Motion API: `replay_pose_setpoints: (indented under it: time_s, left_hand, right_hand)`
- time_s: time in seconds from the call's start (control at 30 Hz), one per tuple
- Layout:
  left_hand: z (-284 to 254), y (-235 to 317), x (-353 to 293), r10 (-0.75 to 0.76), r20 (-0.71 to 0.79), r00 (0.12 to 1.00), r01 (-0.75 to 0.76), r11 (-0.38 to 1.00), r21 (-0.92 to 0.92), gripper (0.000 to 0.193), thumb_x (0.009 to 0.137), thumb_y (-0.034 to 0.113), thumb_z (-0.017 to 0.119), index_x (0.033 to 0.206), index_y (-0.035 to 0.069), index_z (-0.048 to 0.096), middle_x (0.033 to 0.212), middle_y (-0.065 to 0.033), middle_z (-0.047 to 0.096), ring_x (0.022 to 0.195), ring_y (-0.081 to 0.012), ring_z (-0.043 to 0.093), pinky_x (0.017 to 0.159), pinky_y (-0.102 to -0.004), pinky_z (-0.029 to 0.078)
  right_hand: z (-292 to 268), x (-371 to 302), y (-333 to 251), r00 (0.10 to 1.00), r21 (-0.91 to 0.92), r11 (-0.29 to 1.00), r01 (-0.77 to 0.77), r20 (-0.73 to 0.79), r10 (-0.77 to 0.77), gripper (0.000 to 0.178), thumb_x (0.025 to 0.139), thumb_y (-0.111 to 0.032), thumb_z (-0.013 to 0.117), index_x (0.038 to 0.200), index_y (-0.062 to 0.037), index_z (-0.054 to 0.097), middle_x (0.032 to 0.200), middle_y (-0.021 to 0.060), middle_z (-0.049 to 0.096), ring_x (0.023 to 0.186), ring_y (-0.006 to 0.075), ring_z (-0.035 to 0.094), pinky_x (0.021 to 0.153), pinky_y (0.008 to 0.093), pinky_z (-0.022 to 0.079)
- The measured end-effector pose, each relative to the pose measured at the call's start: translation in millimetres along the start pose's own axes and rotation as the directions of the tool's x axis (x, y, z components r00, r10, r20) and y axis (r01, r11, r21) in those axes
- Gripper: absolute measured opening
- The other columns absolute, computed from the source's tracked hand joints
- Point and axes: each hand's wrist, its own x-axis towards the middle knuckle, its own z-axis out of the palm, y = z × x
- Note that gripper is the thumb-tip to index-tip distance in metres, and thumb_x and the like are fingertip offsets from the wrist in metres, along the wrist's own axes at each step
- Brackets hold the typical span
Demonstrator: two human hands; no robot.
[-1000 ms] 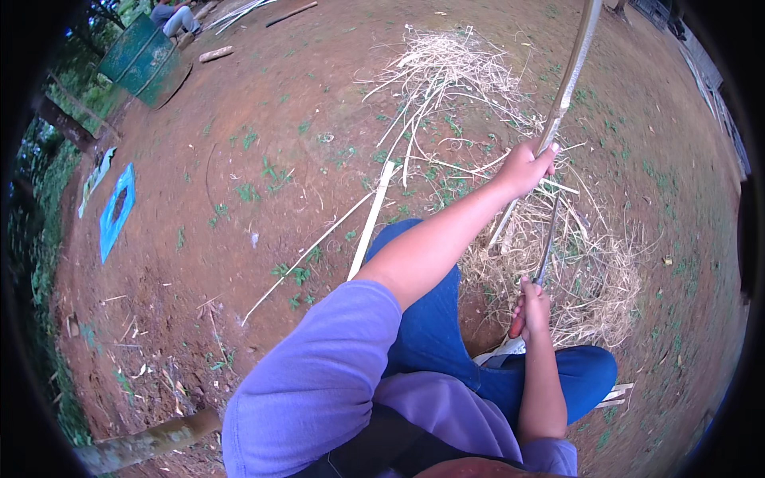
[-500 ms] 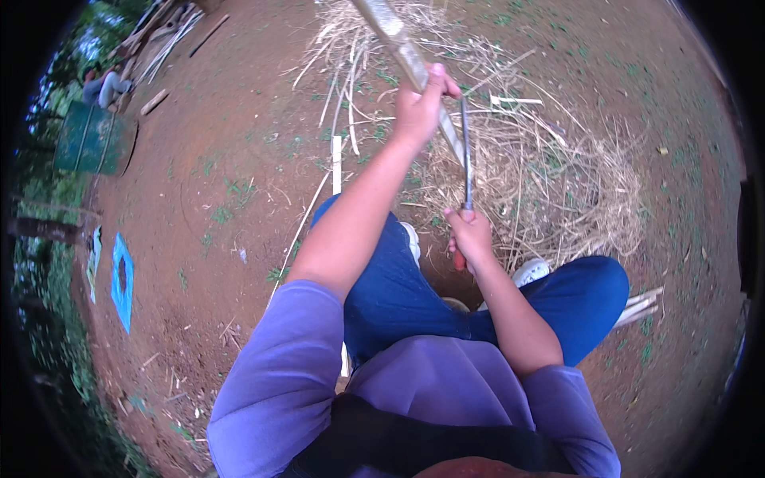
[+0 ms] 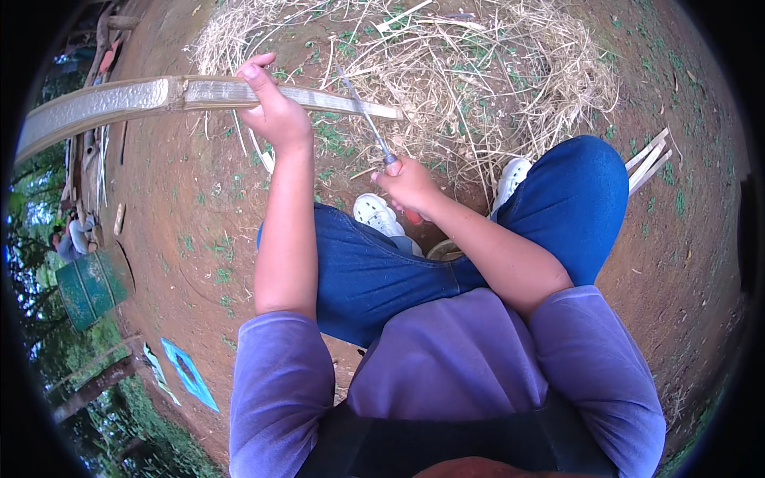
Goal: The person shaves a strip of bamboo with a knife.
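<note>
My left hand is closed around a long split bamboo strip that runs from the far left to just past the middle. A joint shows on the strip left of the hand, and its shorter end sticks out to the right. My right hand grips a knife by its red handle, in front of my knees. The narrow blade points up and left, crossing the strip near its right end; whether blade and bamboo touch, I cannot tell.
Thin shavings lie heaped on the dirt ahead. Several pale strips rest beside my right knee. At the left are a green drum, a blue sheet and another person. My white shoes stand close below the knife.
The bamboo strip has swung from pointing steeply away to lying almost crosswise toward the left. Both hands have shifted left, still holding strip and knife. The whole view has also turned.
</note>
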Motion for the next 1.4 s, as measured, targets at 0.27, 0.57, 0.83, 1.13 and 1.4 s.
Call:
replay_pose_setpoints:
  time_s: [0.27,0.57,0.83,1.13,1.4]
  left_hand:
    - [11.8,4.9,-6.0,0.009,-0.013,1.000,-0.008,1.000,0.013,0.045,0.108,0.042,0.046,0.097,0.001,0.062,0.085,-0.0004,0.048,0.082,-0.0122,0.045,0.078,-0.0303,0.039]
    - [10.6,6.5,-7.0,-0.086,-0.040,0.995,0.088,0.996,0.027,0.045,0.108,0.040,0.045,0.095,0.001,0.062,0.091,-0.0027,0.054,0.089,-0.0144,0.049,0.086,-0.0330,0.040]
    - [6.1,7.4,-7.0,-0.079,-0.020,0.997,0.080,0.997,0.019,0.045,0.109,0.040,0.045,0.093,0.001,0.061,0.092,-0.0048,0.057,0.091,-0.0157,0.051,0.090,-0.0338,0.041]
    - [6.8,1.7,-2.6,-0.025,-0.032,0.999,0.024,0.999,-0.021,0.044,0.109,0.037,0.044,0.095,0.000,0.063,0.094,-0.0053,0.058,0.093,-0.0159,0.052,0.094,-0.0348,0.040]
    - [5.7,-1.5,1.5,-0.031,-0.035,0.999,0.030,0.999,-0.033,0.047,0.109,0.039,0.045,0.095,-0.002,0.064,0.095,-0.0055,0.059,0.094,-0.0154,0.052,0.094,-0.0346,0.039]
  right_hand:
    - [7.9,-1.3,18.9,0.965,-0.079,0.963,0.256,-0.037,-0.260,0.035,0.091,-0.028,0.075,0.078,-0.0073,0.049,0.058,0.0017,0.056,0.046,0.0123,0.055,0.046,0.0301,0.046]
    - [6.6,-6.3,4.8,0.885,-0.224,0.869,0.441,-0.051,-0.462,0.028,0.091,-0.022,0.072,0.081,-0.0071,0.051,0.065,0.0020,0.058,0.048,0.0116,0.053,0.043,0.0308,0.046]
    - [4.0,-9.2,6.1,0.914,-0.288,0.891,0.351,-0.101,-0.393,0.025,0.091,-0.019,0.070,0.079,-0.0069,0.051,0.061,0.0018,0.056,0.047,0.0126,0.053,0.043,0.0318,0.045]
    - [-2.6,-4.3,4.1,0.998,-0.049,0.998,0.041,-0.054,-0.044,0.025,0.090,-0.019,0.070,0.081,-0.0068,0.050,0.063,0.0029,0.056,0.050,0.0133,0.054,0.046,0.0313,0.046]
    - [-6.4,19.4,33.1,0.996,-0.086,0.993,-0.078,-0.054,0.074,0.019,0.088,-0.016,0.066,0.085,-0.0059,0.050,0.060,0.0039,0.057,0.044,0.0156,0.054,0.045,0.0340,0.044]
